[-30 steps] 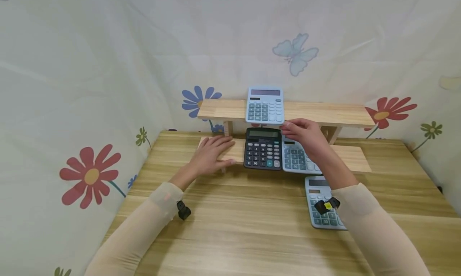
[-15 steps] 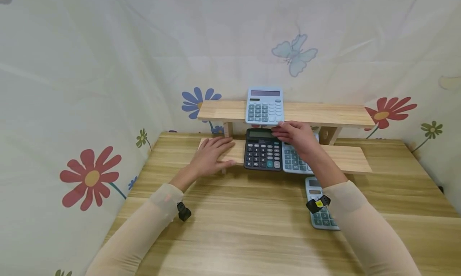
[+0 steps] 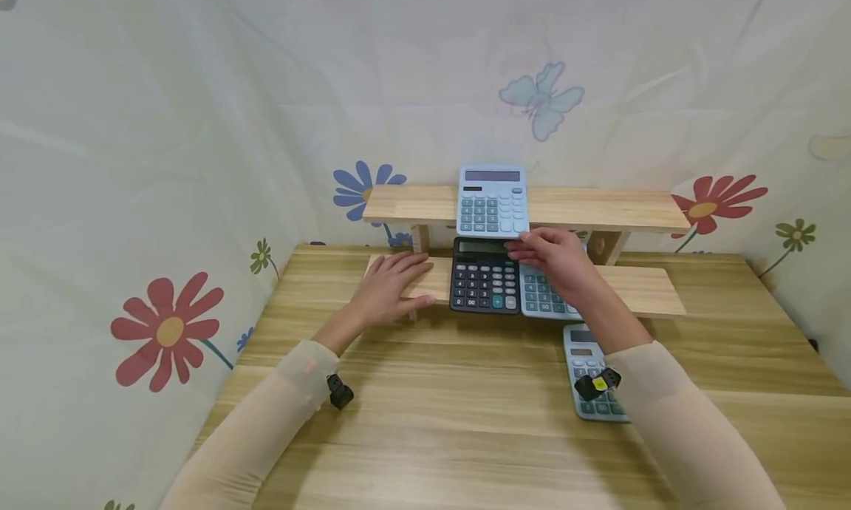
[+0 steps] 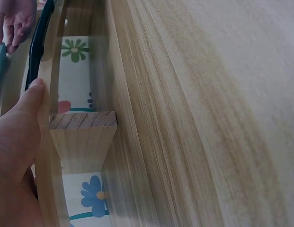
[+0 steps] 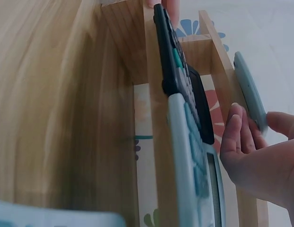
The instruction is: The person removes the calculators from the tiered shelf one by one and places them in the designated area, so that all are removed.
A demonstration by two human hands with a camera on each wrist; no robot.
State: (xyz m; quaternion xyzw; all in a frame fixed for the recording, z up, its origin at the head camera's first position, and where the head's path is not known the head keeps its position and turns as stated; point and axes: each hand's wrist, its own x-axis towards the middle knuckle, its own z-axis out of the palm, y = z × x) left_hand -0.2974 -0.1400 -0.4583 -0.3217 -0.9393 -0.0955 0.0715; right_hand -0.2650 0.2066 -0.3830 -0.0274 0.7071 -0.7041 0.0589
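My right hand pinches the lower right corner of a light blue calculator lying on the upper wooden shelf. In the right wrist view the thumb lies at the calculator's near end and the other fingers are under it. That calculator's lower edge reaches past the shelf's front. Below, a black calculator and a second light blue calculator lie side by side on the lower shelf, the blue one partly behind my right hand. My left hand rests spread on the lower shelf's left end, thumb pointing toward the black calculator.
Another light blue calculator lies on the wood-grain table, partly under my right forearm. A wooden upright stands beneath the lower shelf. Behind everything hangs a pale cloth printed with flowers and a butterfly.
My right hand first shifted left, then slightly back right and nearer. The calculator it pinches has slid a little right and forward over the upper shelf's edge. The left hand has stayed put.
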